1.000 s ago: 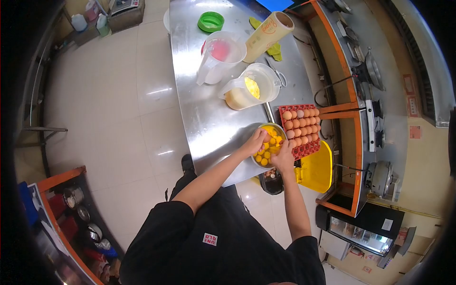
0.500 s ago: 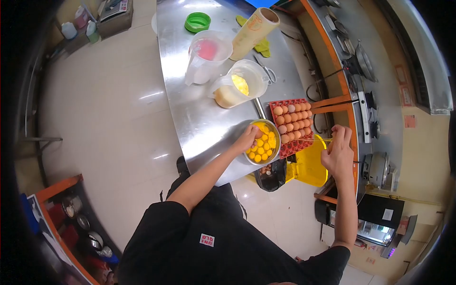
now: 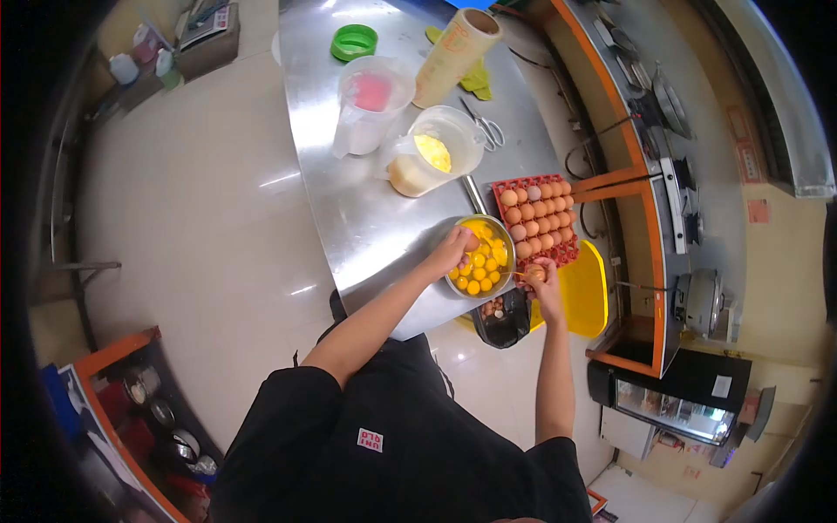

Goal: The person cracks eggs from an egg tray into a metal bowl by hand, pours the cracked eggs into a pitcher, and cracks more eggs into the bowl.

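My left hand (image 3: 448,253) is closed around a brown egg (image 3: 472,243) over the left rim of a metal saucepan (image 3: 452,281). Several whole yellow yolks (image 3: 479,261) lie in the pan, whose handle points away from me. My right hand (image 3: 546,289) is closed on a brown egg (image 3: 537,274) by the near edge of a red egg tray (image 3: 569,255). A thin strand or stick, too fine to identify, reaches from its fingers towards the pan. Several rows of brown eggs (image 3: 540,209) fill the visible part of the tray.
A black-lined bin (image 3: 506,334) with eggshells and a yellow bin (image 3: 593,292) stand below the table edge. Farther back on the steel table (image 3: 336,205) are two plastic jugs (image 3: 458,166), scissors (image 3: 488,131), a wrap roll (image 3: 449,65) and a green ring (image 3: 354,42).
My right hand has come down and left, from raised beyond the tray to beside the pan and the tray's near edge. My left hand stays at the pan with its egg.
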`<action>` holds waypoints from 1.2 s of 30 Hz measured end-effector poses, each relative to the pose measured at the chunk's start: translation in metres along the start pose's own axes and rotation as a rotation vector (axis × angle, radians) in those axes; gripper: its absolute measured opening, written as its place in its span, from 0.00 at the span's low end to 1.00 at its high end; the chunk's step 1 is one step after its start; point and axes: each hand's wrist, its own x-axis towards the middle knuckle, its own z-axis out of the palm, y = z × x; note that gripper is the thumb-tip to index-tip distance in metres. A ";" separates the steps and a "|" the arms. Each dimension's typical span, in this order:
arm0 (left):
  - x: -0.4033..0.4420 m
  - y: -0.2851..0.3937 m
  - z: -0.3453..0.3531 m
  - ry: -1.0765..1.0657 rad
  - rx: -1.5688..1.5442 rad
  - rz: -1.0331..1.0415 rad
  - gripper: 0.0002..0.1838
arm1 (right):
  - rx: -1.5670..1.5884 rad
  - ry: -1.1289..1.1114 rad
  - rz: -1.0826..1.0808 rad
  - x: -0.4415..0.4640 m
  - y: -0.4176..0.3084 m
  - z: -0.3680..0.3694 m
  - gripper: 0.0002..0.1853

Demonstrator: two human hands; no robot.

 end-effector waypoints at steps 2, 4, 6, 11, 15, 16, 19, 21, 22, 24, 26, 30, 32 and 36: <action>0.000 0.002 0.000 0.000 -0.020 -0.004 0.21 | -0.068 0.011 0.034 -0.010 0.010 -0.034 0.22; -0.001 0.002 -0.001 -0.012 -0.024 -0.006 0.21 | -0.122 -0.016 0.092 -0.021 0.016 -0.060 0.24; 0.001 0.000 -0.002 -0.012 -0.036 -0.005 0.21 | -0.303 0.034 0.215 -0.032 0.029 -0.071 0.25; -0.001 0.004 0.000 -0.003 -0.045 -0.036 0.20 | -0.498 0.210 0.243 -0.006 0.079 -0.100 0.23; -0.002 0.006 0.001 -0.002 -0.044 -0.035 0.18 | -0.380 0.330 0.085 0.047 0.077 -0.104 0.15; -0.002 0.007 0.000 -0.002 -0.034 -0.033 0.19 | -0.349 0.364 0.056 0.062 0.074 -0.104 0.14; -0.003 0.008 0.001 -0.001 0.000 -0.030 0.21 | -0.549 0.467 -0.197 0.107 0.069 -0.110 0.13; -0.004 0.008 0.000 0.006 0.026 -0.038 0.21 | -0.550 0.500 -0.221 0.138 0.076 -0.119 0.15; -0.003 0.006 0.000 0.020 0.055 -0.043 0.21 | -0.549 0.511 -0.236 0.159 0.081 -0.124 0.16; 0.004 -0.005 -0.003 0.032 0.060 -0.027 0.21 | -0.663 0.564 -0.226 0.194 0.097 -0.134 0.18; 0.005 -0.007 -0.003 0.049 0.062 -0.020 0.22 | -0.700 0.587 -0.199 0.204 0.094 -0.127 0.20; 0.001 0.003 0.002 0.040 0.040 -0.049 0.22 | -0.812 0.634 -0.113 0.212 0.090 -0.128 0.18; -0.002 0.009 0.003 0.030 0.018 -0.045 0.23 | -0.693 0.678 -0.078 0.212 0.089 -0.130 0.17; -0.002 0.010 0.002 0.016 0.023 -0.056 0.23 | 0.603 0.511 -0.007 0.171 0.061 -0.117 0.15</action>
